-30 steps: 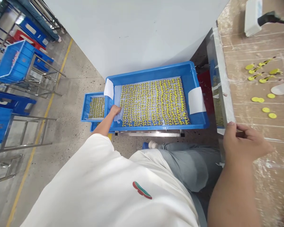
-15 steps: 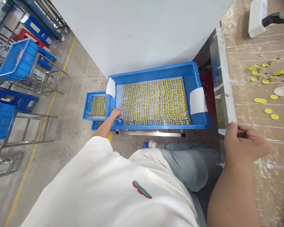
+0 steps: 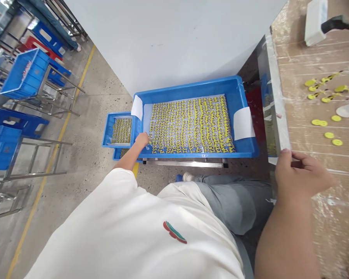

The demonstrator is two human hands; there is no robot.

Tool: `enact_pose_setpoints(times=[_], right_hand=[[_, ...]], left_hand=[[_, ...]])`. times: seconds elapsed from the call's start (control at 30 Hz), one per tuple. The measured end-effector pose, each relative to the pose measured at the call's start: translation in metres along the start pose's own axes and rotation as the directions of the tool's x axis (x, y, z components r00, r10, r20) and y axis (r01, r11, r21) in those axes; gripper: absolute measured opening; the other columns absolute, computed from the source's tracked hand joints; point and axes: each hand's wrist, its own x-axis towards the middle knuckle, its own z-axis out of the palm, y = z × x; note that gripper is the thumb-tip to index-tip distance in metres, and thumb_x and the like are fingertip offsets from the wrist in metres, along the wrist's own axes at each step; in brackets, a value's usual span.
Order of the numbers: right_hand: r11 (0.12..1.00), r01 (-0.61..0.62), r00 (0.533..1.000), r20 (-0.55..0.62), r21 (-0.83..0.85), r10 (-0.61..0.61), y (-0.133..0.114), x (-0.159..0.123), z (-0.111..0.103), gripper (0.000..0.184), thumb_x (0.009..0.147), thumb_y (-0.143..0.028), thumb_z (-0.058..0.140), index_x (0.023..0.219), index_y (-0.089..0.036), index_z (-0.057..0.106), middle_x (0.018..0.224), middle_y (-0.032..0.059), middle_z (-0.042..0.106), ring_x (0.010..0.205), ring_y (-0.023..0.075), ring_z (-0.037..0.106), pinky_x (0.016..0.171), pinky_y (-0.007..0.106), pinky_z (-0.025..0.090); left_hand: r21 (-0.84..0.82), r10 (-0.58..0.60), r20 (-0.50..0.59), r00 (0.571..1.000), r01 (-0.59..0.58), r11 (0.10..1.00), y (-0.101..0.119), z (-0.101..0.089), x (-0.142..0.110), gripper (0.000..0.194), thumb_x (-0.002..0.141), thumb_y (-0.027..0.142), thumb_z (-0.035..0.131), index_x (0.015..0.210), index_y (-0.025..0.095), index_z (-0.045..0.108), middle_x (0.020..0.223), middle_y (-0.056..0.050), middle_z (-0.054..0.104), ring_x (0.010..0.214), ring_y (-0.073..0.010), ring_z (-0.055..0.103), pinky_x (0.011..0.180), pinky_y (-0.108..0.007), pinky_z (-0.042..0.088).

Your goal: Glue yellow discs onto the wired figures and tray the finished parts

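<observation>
A large blue tray on a metal stand beside me holds rows of small yellow parts laid on a clear plastic sheet. My left hand reaches down to the tray's near left corner, fingers closed at the edge of the sheet. My right hand rests on the edge of the workbench, fingers curled over the rim, holding nothing I can name.
A smaller blue tray with more yellow parts sits left of the large one. Loose yellow discs and pieces lie on the bench. Blue crates on metal racks stand along the floor at left. A white wall is behind.
My left hand has slid a little toward the tray's near left corner along the sheet edge. The right hand has stayed on the bench rim.
</observation>
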Motion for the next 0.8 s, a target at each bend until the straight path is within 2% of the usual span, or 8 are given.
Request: enact_pose_setpoints(times=[0.27,0.5,0.8], right_hand=[[1.000,-0.003,1.000,0.005,-0.005,0.003,0.000,0.000,0.001,0.037,0.074,-0.048,0.060,0.088,-0.018,0.078,0.056,0.0021,0.058,0.057,0.0212,0.060,0.067,0.034,0.049],[1.000,0.004,1.000,0.011,-0.018,-0.004,0.001,0.000,0.000,0.039,0.075,-0.049,0.059,0.089,-0.018,0.078,0.057,0.0023,0.058,0.058,0.0207,0.060,0.068,0.034,0.049],[1.000,-0.006,1.000,0.002,0.002,0.006,-0.004,0.000,-0.002,0.039,0.073,-0.048,0.059,0.086,-0.017,0.079,0.055,0.0024,0.056,0.054,0.0189,0.056,0.066,0.034,0.048]], left_hand=[[0.034,0.076,-0.044,0.996,-0.075,0.997,0.009,-0.002,0.012,0.036,0.094,0.038,0.061,0.123,0.017,0.061,0.126,-0.011,0.062,0.112,-0.0229,0.062,0.094,-0.045,0.054],[0.034,0.037,-0.037,0.999,-0.036,0.999,0.010,0.000,0.018,0.037,0.094,0.039,0.062,0.122,0.016,0.061,0.124,-0.010,0.063,0.109,-0.0224,0.063,0.093,-0.044,0.055],[0.027,0.000,-0.082,0.997,0.003,1.000,0.011,-0.004,0.021,0.039,0.094,0.040,0.061,0.124,0.015,0.060,0.124,-0.011,0.063,0.110,-0.0230,0.063,0.093,-0.045,0.055]])
